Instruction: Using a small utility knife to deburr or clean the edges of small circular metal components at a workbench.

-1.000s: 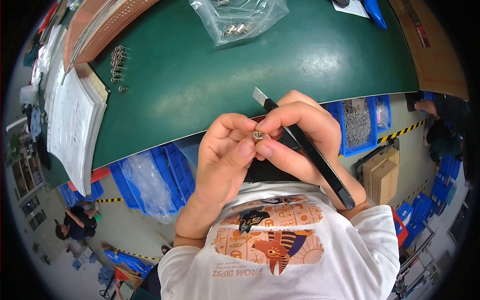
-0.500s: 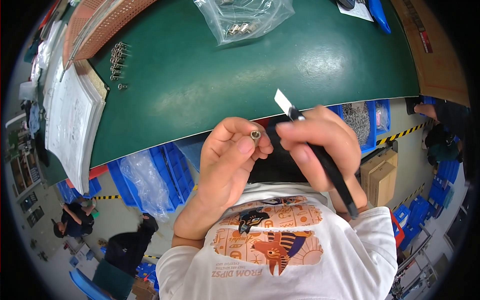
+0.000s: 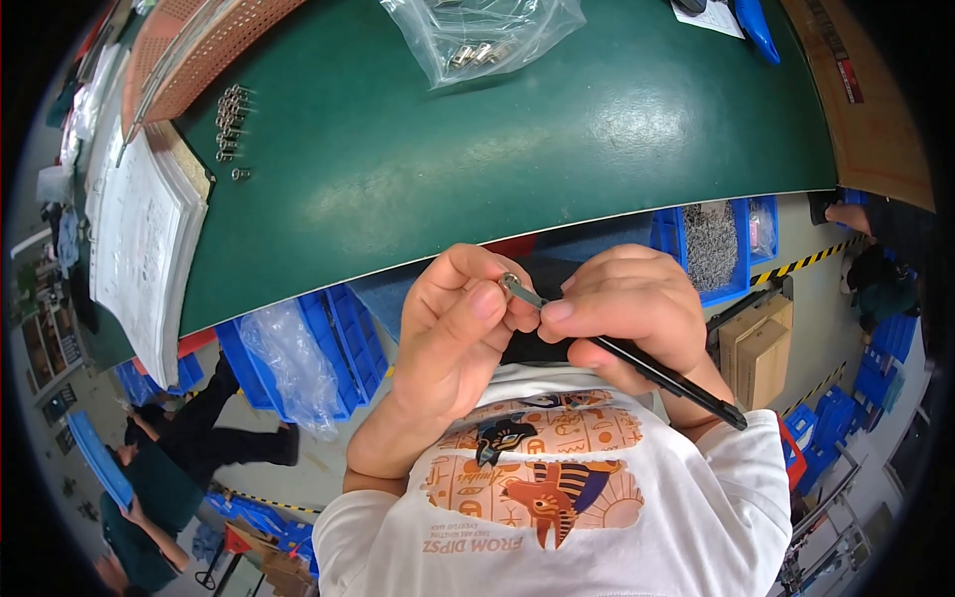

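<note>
My left hand (image 3: 453, 323) pinches a small metal sleeve (image 3: 509, 281) between thumb and fingers, just off the near edge of the table. In my right hand (image 3: 637, 308) is a black utility knife (image 3: 667, 376), gripped near its front, its handle slanting back toward my right sleeve. The knife's blade meets the open end of the sleeve; whether the tip is inside or only on the rim I cannot tell. On the green table, similar small metal parts (image 3: 232, 124) stand in a cluster at the left, and a clear plastic bag (image 3: 487, 45) with several metal pieces lies at the far middle.
A stack of papers (image 3: 144, 239) hangs over the table's left edge beside a pinkish perforated basket (image 3: 199, 60). Blue bins (image 3: 318, 348) stand below the table; another bin of small metal pieces (image 3: 709, 244) is at right. A blue-handled tool (image 3: 758, 32) lies far right. People are around.
The knife blade has swung down from pointing up and away onto the metal sleeve, as my right hand lowered. At lower left, a person carrying a blue panel has moved.
</note>
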The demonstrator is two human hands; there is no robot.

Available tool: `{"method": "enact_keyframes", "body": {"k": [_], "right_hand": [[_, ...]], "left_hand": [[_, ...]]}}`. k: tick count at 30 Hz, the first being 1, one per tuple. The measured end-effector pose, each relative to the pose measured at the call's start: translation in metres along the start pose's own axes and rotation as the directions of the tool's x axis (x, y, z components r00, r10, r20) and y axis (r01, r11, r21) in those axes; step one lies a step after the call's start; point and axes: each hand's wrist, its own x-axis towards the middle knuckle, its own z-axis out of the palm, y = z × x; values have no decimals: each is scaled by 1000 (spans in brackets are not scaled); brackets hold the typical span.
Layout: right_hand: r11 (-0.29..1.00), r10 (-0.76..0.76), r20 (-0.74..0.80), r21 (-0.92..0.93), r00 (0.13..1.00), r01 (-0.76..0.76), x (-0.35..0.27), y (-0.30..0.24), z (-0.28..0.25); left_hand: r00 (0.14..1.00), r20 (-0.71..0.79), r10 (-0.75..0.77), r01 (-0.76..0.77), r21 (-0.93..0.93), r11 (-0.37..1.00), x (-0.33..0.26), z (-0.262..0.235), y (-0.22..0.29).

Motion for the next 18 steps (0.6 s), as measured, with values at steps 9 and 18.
{"method": "enact_keyframes", "body": {"k": [9,18], "right_hand": [[995,-70,16,-72,997,71,2,1,-1],[996,-69,-5,-48,998,69,0,3,1]], "left_hand": [[1000,-1,-14,14,6,1000,0,-2,2],[999,-22,47,-43,124,991,-2,-1,2]]}}
